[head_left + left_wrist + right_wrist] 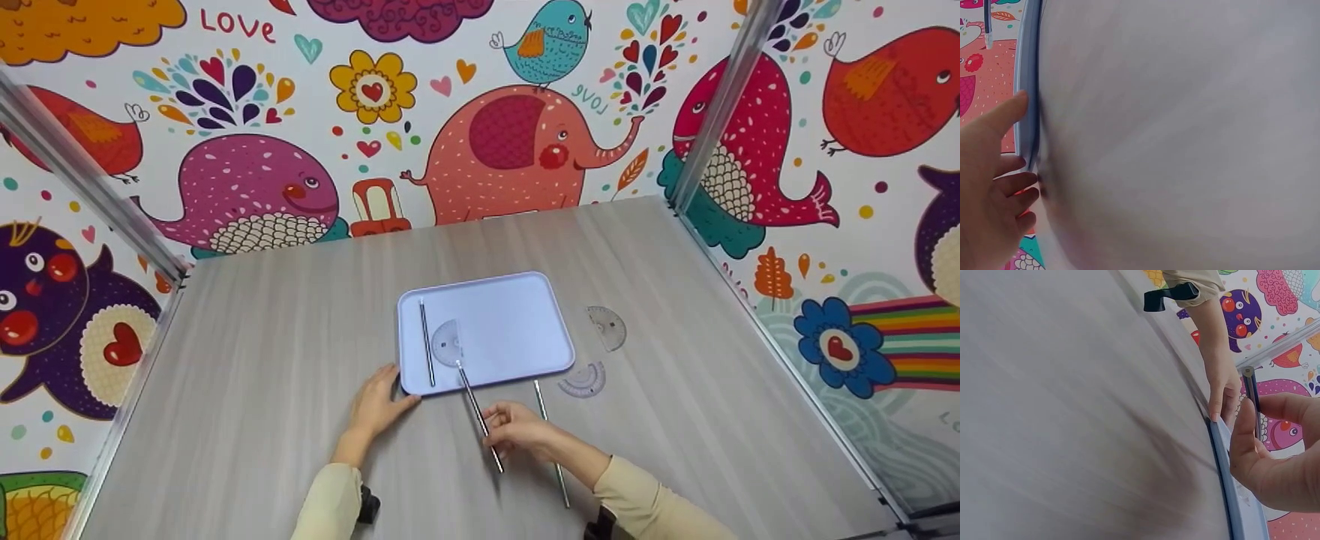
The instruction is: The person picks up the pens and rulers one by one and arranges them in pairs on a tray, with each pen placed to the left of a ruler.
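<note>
My right hand (519,429) pinches a dark striped pencil (477,414) between thumb and fingers. The pencil slants over the front rim of a pale blue tray (517,322), its far tip overlapping a clear semicircular protractor (447,345) there in the head view. Another dark pencil (427,345) lies in the tray along its left side. My left hand (377,405) holds the tray's front left corner, thumb on the front wall and fingers at the left side. In the right wrist view the held pencil (1251,394) shows its flat end above the thumb.
Right of the tray, two clear protractors lie on the table, one farther back (609,328) and one nearer (585,381). A greenish pencil (553,450) lies on the table, passing under my right forearm. Printed walls (375,150) border the wood-grain table (262,375).
</note>
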`<state>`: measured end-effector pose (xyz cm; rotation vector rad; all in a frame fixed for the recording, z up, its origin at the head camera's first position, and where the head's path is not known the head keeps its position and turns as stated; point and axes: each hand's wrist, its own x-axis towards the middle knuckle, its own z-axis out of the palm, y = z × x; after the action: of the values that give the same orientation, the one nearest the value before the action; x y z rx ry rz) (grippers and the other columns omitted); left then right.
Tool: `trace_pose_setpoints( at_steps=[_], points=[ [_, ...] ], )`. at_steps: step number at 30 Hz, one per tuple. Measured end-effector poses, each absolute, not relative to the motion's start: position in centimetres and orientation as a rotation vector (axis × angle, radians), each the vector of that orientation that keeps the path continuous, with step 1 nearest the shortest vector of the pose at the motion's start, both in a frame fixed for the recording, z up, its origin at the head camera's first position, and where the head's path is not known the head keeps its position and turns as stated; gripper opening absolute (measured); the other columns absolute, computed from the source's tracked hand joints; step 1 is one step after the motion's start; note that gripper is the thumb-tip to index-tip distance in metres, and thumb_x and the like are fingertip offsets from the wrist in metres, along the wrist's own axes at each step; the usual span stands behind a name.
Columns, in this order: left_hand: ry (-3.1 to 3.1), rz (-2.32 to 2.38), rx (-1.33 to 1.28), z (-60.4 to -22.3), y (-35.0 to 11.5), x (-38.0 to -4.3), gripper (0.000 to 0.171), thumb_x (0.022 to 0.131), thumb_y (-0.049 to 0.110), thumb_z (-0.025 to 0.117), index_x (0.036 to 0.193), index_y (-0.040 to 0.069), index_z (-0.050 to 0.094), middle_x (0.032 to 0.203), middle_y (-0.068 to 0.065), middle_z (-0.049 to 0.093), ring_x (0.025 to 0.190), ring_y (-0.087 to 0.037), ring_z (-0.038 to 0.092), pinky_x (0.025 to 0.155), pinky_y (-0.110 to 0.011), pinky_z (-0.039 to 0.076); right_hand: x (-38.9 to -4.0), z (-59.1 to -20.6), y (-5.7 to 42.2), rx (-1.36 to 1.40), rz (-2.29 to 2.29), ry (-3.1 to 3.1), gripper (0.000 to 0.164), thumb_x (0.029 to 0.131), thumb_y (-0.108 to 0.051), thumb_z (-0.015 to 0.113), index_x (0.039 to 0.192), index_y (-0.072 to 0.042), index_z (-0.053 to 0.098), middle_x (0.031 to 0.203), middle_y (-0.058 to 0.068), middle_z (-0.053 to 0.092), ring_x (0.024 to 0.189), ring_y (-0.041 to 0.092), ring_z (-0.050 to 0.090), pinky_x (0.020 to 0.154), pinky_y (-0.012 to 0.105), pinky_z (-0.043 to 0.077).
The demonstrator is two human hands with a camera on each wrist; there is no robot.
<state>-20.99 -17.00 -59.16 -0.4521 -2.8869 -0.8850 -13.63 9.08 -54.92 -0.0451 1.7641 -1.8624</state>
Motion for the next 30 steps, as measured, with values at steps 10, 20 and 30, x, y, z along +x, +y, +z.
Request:
trace_pose_setpoints(
  at_steps=[10, 20, 30],
  points=[
    [-2.891, -0.874, -0.455, -59.3, -17.0, -21.0, 0.066, 0.073, 0.028, 0.073, 0.12, -0.012, 0.051, 0.121, -0.03, 0.051, 0.116, -0.043, 0.045, 0.101, -0.05, 0.034, -15.3, -54.1, 8.6, -0.039, -1.845, 1.774, 0.039, 0.07, 0.01, 0.056, 0.107, 0.008, 0.046, 0.072, 0.001, 0.049, 0.05, 0.006, 0.047, 0.045, 0.016, 0.045],
    [-2.904, -0.857, -0.458, -59.3, -17.0, -20.9, 0.064, 0.075, 0.028, 0.072, 0.12, -0.012, 0.051, 0.122, -0.029, 0.051, 0.117, -0.041, 0.045, 0.1, -0.049, 0.035, -16.5, -53.7, 8.4, -0.037, -1.799, 1.828, 0.039, 0.071, 0.008, 0.055, 0.109, 0.008, 0.046, 0.073, 0.001, 0.05, 0.05, 0.007, 0.047, 0.046, 0.016, 0.046],
    [-2.891, -0.872, -0.462, -59.2, -17.0, -20.9, 0.064, 0.075, 0.028, 0.072, 0.121, -0.01, 0.051, 0.122, -0.03, 0.05, 0.116, -0.043, 0.045, 0.1, -0.05, 0.034, -18.3, -53.5, 8.4, -0.019, -1.784, 1.895, 0.039, 0.07, 0.007, 0.056, 0.108, 0.009, 0.046, 0.072, 0.001, 0.05, 0.051, 0.007, 0.048, 0.046, 0.017, 0.046]
  ],
)
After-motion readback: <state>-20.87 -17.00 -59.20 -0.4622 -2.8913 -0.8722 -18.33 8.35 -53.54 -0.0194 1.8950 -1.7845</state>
